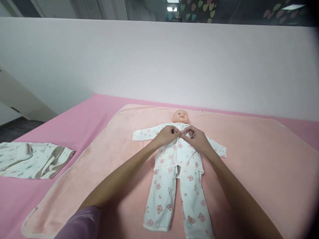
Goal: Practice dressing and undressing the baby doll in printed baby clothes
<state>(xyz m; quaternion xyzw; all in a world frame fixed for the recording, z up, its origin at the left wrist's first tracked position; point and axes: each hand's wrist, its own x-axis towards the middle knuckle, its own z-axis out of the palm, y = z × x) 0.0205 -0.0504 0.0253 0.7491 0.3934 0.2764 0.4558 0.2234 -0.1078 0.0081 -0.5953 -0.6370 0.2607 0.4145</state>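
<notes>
Largely hidden, collar (178, 125) beneath pinching fingers (174, 132)

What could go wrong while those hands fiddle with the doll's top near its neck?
The left hand and right hand both pinch the top just below the doll's head, so a hard tug might drag the collar against the chin or slide the doll. The front edges could also close unevenly, since the fingers hide them.

The doll (178, 159) lies mid-frame on a blanket (249, 166) spread over the bed (74, 122). Left hand (167, 134) and right hand (198, 137) meet on its chest. Loose clothes (32, 159) lie at left; a wall (159, 63) stands behind.
</notes>
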